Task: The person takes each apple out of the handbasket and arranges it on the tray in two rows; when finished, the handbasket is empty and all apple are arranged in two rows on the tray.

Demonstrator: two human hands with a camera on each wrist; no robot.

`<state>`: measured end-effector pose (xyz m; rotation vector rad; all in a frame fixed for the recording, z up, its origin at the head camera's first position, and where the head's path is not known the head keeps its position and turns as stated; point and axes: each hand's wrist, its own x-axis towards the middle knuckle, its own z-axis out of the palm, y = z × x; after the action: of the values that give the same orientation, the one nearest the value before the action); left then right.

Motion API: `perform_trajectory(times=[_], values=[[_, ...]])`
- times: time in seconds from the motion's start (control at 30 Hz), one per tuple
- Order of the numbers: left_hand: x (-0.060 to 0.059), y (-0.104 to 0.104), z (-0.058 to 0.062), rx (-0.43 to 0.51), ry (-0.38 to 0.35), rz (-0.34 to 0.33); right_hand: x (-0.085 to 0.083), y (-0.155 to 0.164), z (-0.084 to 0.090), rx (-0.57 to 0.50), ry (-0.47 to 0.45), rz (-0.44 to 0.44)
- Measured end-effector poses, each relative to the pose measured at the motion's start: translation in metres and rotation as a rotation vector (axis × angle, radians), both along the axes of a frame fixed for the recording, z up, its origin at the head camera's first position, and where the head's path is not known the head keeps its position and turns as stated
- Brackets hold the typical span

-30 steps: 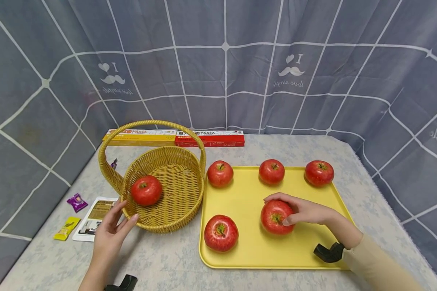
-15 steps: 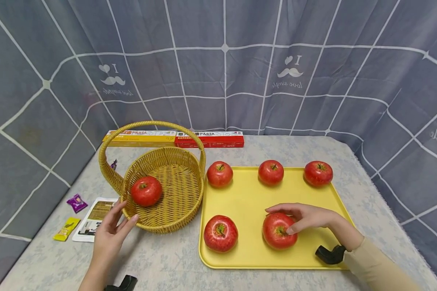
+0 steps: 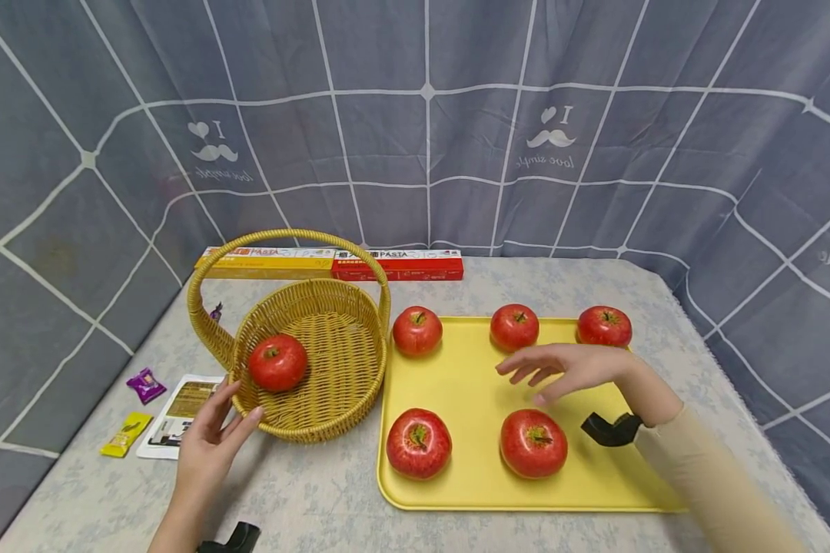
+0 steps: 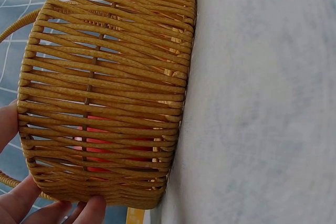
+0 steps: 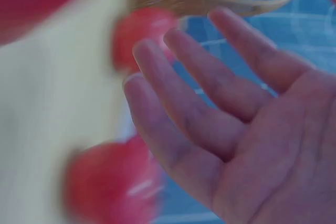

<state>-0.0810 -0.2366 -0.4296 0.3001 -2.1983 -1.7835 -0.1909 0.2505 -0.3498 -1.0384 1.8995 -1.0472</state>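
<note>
My left hand (image 3: pixel 207 442) holds the near left side of the round wicker basket (image 3: pixel 349 421), thumb and curved fingers at its rim. Inside the basket, toward the left, lies one red apple (image 3: pixel 278 362). In the left wrist view the woven wall (image 4: pixel 105 98) fills much of the picture, red showing through its gaps. With nothing in it, my right hand (image 3: pixel 577 369) hovers over the yellow tray (image 3: pixel 470 491), fingers spread. Just below it on the tray sits an apple (image 3: pixel 533 443); another apple (image 3: pixel 419 443) is to its left. The right wrist view shows the loose fingers (image 5: pixel 184 108).
Along the tray's back edge are a left apple (image 3: pixel 418 331), a middle apple (image 3: pixel 515 328) and a right apple (image 3: pixel 605 326). Behind the basket lie yellow (image 3: pixel 270 266) and red pasta boxes (image 3: pixel 401 269). Purple (image 3: pixel 147 385) and yellow packets (image 3: pixel 127 435) and a white pouch (image 3: pixel 173 418) lie left.
My right hand lowered an apple onto the front of the tray, let go of it, and rose up and away toward the back. The left hand and basket have not moved.
</note>
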Motion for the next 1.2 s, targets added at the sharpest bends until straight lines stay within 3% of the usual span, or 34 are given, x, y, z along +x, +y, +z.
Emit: perform_trajectory(times=[0.1,0.23,0.47,0.6,0.8,1.03,1.2], values=[[0.000,0.000,0.000,-0.010,-0.008,0.000,-0.010,-0.025,0.029,-0.043,0.101,-0.025],[0.000,-0.001,0.001,-0.041,-0.027,-0.005,-0.021,-0.069,0.060,-0.177,0.163,-0.038],[-0.001,-0.002,0.002,-0.058,-0.041,-0.008,-0.037,-0.158,0.080,-0.322,0.179,-0.038],[-0.002,-0.001,0.001,-0.036,-0.022,-0.016,-0.042,-0.205,0.074,-0.341,0.163,-0.015],[-0.001,0.000,0.001,0.023,0.029,-0.036,-0.051,-0.260,0.049,-0.266,0.157,-0.024],[0.001,-0.001,0.002,0.005,0.017,-0.046,-0.057,-0.302,0.017,-0.169,0.189,-0.062],[0.001,-0.002,0.001,0.018,0.021,-0.048,-0.057,-0.321,0.005,-0.134,0.204,-0.058]])
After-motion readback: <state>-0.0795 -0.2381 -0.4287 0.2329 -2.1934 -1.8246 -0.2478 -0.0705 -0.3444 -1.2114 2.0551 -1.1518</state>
